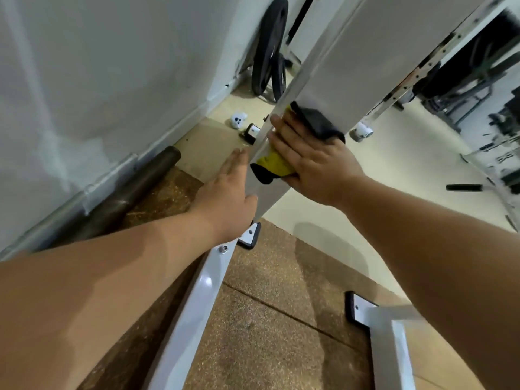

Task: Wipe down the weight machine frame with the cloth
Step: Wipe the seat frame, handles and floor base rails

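Our right hand (306, 161) lies flat with straight fingers, pressing the yellow and black cloth (277, 164) against the slanted white frame (337, 60). The cloth shows above and below the palm. Our left hand (230, 190), fingers straight and holding nothing, touches the frame's left side just beside the cloth. A dark bar (135, 192) lies along the wall.

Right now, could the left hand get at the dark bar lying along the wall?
Probably yes. The left hand is open and holds nothing, flat against the wall side of the frame beam. The dark bar lies on that same side, though lower down, with nothing between them.
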